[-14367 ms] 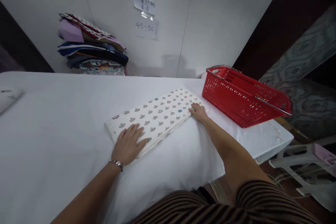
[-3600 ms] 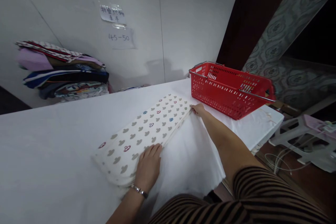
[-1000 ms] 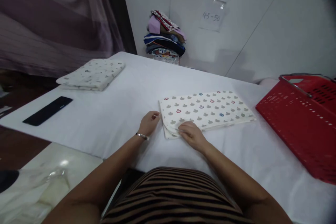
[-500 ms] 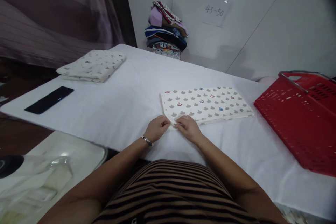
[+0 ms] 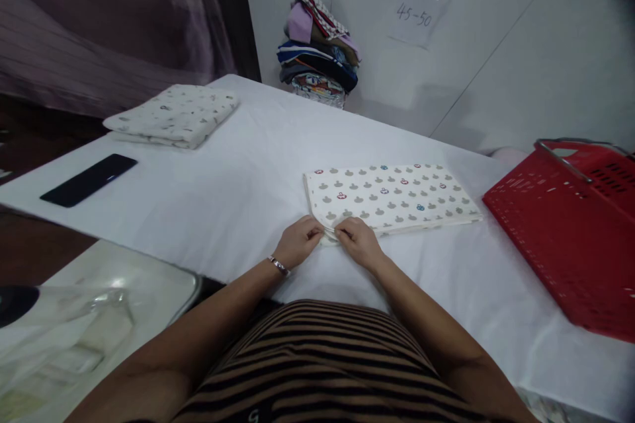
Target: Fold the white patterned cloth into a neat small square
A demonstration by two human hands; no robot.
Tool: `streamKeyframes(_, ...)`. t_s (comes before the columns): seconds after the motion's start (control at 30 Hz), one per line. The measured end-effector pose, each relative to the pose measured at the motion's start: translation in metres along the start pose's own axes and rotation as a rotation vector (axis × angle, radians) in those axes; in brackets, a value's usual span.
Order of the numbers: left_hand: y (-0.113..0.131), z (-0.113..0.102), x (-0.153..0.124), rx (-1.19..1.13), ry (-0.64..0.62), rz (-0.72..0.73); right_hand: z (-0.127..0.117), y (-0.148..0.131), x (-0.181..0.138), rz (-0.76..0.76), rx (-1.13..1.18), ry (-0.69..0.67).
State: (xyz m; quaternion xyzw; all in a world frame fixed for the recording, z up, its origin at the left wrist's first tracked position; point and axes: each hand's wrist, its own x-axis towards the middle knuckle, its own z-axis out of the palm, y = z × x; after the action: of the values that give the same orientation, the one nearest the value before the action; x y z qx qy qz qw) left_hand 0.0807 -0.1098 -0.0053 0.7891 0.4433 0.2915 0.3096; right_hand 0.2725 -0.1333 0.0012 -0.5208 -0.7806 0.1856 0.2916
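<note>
Closest in, at 6 o'clock: a top striped in brown and black, both bare forearms reaching out from it toward 12.

Just beyond, near the middle: left hand (image 5: pixel 296 241) and right hand (image 5: pixel 358 242) side by side, knuckles almost touching, fingers curled in. Both pinching the near left corner of the patterned cloth (image 5: pixel 391 197), thumbs on top of the edge. A thin metal bracelet (image 5: pixel 278 266) on the left wrist.

Patterned cloth folded into a long flat rectangle, lying on the white-covered surface (image 5: pixel 238 192), stretching from the hands toward 2 o'clock. Cream ground, rows of small grey shapes, a few red and blue ones among them. Near left corner lifted slightly in the pinch, the rest lying flat.

At 8 o'clock, below the surface's edge: clear plastic wrapping (image 5: pixel 74 330), blurred.

At 3 o'clock, well apart from the hands: a red plastic basket (image 5: pixel 570 225) with slotted walls and a metal handle, standing on the surface.

At 9 o'clock, near the surface's left edge: a dark phone (image 5: pixel 89 179), lying flat.

Farther, at 10 o'clock: a second folded cloth (image 5: pixel 173 115), pale with tiny marks.

Farthest, at 12 o'clock against the wall: a stack of folded clothes (image 5: pixel 320 49) in mixed colours. To its right, at 1 o'clock, paper notes (image 5: pixel 419 13) taped to the wall, one reading "45-50".
</note>
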Motion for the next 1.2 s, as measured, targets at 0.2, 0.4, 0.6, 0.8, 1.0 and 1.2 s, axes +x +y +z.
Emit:
streamKeyframes(0.2, 0.0, 0.0, 0.004, 0.007, 0.028, 0.007, 0.001, 0.0, 0.0, 0.001, -0.008, -0.005)
streamKeyframes(0.4, 0.002, -0.005, 0.009, 0.045, 0.019, 0.024, 0.003, 0.001, -0.001, 0.015, -0.007, 0.018)
streamKeyframes(0.6, 0.003, -0.003, 0.009, 0.18, -0.024, 0.088, 0.002, -0.002, -0.001, 0.028, 0.007, 0.028)
streamKeyframes(0.8, 0.003, -0.001, 0.012, 0.273, -0.051, 0.115, 0.003, -0.001, 0.0, 0.026, 0.044, 0.036)
streamKeyframes(1.0, -0.003, -0.001, 0.008, 0.377, 0.001, 0.255, 0.003, 0.0, 0.0, 0.045, 0.058, 0.041)
streamKeyframes(1.2, -0.009, 0.002, 0.006, 0.373, 0.064, 0.337, 0.001, -0.006, -0.001, -0.008, -0.011, -0.006)
